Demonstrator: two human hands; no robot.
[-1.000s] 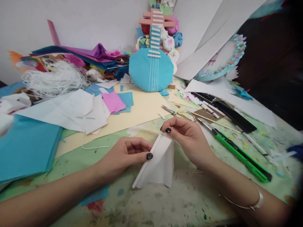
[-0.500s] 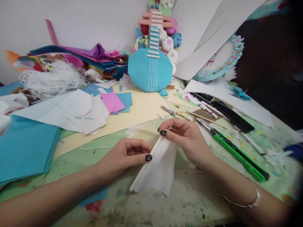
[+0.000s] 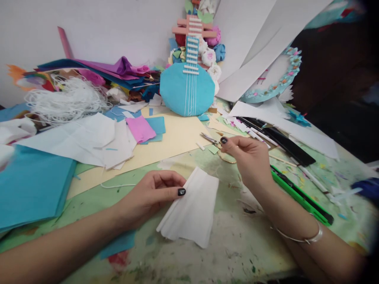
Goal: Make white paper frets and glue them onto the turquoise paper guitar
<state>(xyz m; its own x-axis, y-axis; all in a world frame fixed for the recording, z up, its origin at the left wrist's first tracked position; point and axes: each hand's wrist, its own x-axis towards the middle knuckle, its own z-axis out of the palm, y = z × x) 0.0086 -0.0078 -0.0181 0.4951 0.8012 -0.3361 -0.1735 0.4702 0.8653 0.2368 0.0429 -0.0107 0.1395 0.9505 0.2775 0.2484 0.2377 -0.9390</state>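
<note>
"What did you have in the left hand?"

"My left hand (image 3: 160, 191) had a firm pinch on a piece of thin white paper (image 3: 197, 211), thumb in front, the other fingers curled in behind. I saw narrow folds along the pinched edge, and the rest of the sheet fanned out to the right."

"Where was that paper, exactly?"

"Low in the middle of my view, over the paint-stained worktable (image 3: 237, 246), between the two hands. I couldn't tell whether its lower edge touched the surface."

"And the right hand?"

"My right hand (image 3: 251, 157) was apart from the paper, up at the gold-handled scissors (image 3: 211, 138). Thumb and fingertips were drawn close together there, nearly closed. They hid part of the handle, so I couldn't tell whether they had hold of it."

"Anything around it?"

"A small green paper scrap (image 3: 213, 149) lay just beside the scissors. The green utility knife (image 3: 302, 195) ran out from behind the right wrist, its blade end hidden. At the back, well apart from both hands, I had a blue model lute (image 3: 174, 88) standing upright, strung with white cords."
</note>
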